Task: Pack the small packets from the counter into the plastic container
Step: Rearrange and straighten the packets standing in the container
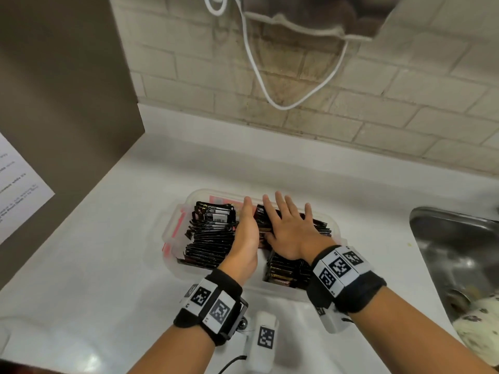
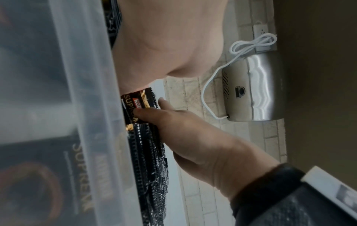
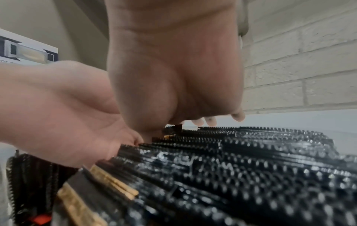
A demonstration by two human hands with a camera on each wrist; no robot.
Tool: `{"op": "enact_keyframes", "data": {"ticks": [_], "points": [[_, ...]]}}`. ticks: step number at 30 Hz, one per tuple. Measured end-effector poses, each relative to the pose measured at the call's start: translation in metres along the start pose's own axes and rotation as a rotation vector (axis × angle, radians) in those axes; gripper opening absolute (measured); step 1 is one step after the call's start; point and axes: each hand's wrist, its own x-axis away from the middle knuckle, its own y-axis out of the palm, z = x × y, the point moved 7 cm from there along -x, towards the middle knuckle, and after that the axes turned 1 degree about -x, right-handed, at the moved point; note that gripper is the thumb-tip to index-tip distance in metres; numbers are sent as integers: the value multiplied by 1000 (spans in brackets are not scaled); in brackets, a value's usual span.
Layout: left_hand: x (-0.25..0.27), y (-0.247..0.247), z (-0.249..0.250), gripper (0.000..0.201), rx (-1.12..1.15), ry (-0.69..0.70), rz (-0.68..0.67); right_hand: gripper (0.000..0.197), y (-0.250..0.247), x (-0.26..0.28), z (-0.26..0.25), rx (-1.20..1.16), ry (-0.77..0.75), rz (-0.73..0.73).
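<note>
Both hands work inside the container (image 1: 172, 228) on the desk (image 1: 108, 279). The left hand (image 1: 247, 233) stands edge-on with fingers straight and together, against the left packets (image 1: 213, 230). The right hand (image 1: 290, 228) lies flat, fingers spread, on the right row. Best press evenly and slide the leaning packets beyond the fingertips upright, without buckling them

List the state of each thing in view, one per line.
plastic container: open, no lid on, nearly full.
packets: standing on edge in rows inside.
left hand: edge-on between the rows, fingers straight.
right hand: flat on the right row, fingers spread.
sink: holds dishes.
</note>
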Motion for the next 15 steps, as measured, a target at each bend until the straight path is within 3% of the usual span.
{"op": "enact_keyframes", "data": {"ticks": [6, 15], "points": [[-3, -7, -2, 62, 3, 60, 15, 79, 0, 1, 1, 24, 32, -33], [-3, -1, 1, 63, 2, -15, -40, 79, -2, -2, -7, 116, 16, -58]]}}
